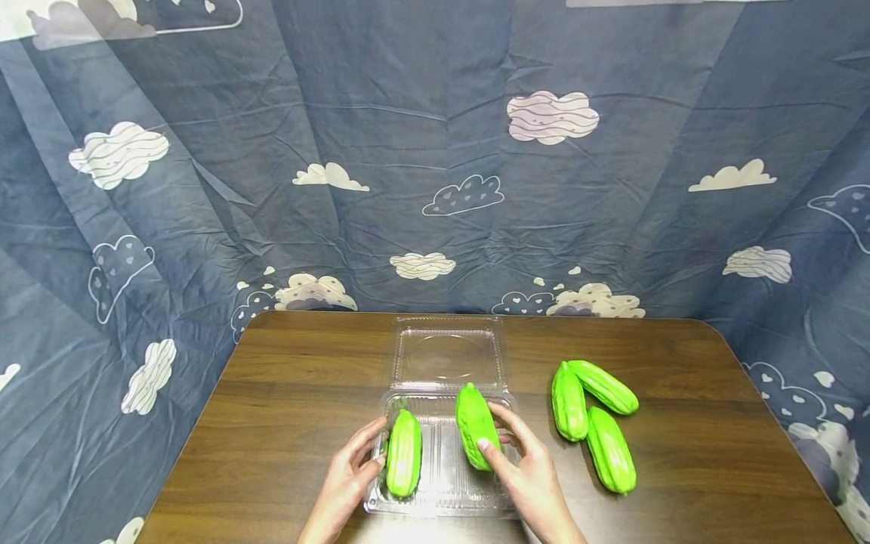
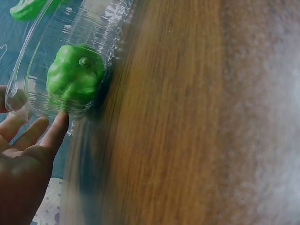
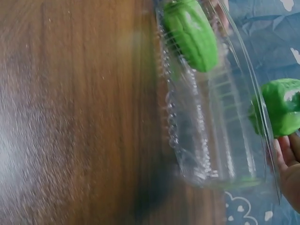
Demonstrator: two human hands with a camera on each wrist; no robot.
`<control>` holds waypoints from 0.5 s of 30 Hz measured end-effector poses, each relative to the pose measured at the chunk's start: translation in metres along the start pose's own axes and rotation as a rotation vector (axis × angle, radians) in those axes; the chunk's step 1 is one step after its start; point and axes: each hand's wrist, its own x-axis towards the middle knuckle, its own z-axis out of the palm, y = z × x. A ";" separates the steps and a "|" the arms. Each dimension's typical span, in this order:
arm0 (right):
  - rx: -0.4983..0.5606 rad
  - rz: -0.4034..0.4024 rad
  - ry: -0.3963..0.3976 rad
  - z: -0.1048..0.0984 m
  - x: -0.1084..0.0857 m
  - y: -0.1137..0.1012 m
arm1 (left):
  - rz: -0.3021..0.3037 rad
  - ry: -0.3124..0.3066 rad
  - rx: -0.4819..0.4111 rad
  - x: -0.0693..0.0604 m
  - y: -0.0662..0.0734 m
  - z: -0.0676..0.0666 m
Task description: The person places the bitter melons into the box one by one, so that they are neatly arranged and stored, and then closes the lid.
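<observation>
Over the right half of a clear plastic clamshell container [image 1: 442,495], my right hand [image 1: 526,461] holds a green ribbed gourd [image 1: 476,427] between thumb and fingers. In the right wrist view that gourd [image 3: 283,105] is raised above the rim. A second green gourd [image 1: 404,453] lies lengthwise in the container's left side; its end [image 2: 75,77] shows through the plastic in the left wrist view. My left hand [image 1: 350,472] holds the container's left edge, with the thumb at the rim and fingers against the outer wall.
Three more green gourds, a left one [image 1: 569,400], an upper one [image 1: 605,387] and a lower one [image 1: 612,451], lie close together on the brown wooden table [image 1: 285,393], right of the container. Its open lid [image 1: 448,355] lies toward the back edge. A blue cloud-patterned curtain [image 1: 381,227] hangs behind.
</observation>
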 end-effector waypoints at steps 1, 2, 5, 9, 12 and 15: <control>-0.010 0.003 -0.009 0.001 0.000 0.000 | 0.000 0.002 0.000 0.000 0.000 0.000; -0.006 0.004 -0.020 0.003 0.000 0.001 | -0.001 0.004 0.001 0.000 0.000 0.000; 0.048 0.018 -0.056 0.008 -0.001 0.002 | 0.000 0.006 0.009 0.000 0.000 0.000; 0.102 0.052 -0.091 0.013 0.000 0.003 | 0.008 -0.002 0.013 0.001 -0.001 0.000; 0.118 0.088 -0.116 0.017 0.000 0.003 | 0.016 -0.009 0.010 0.001 -0.001 0.000; 0.115 0.121 -0.158 0.020 0.001 0.002 | 0.016 -0.008 0.012 0.000 0.000 0.000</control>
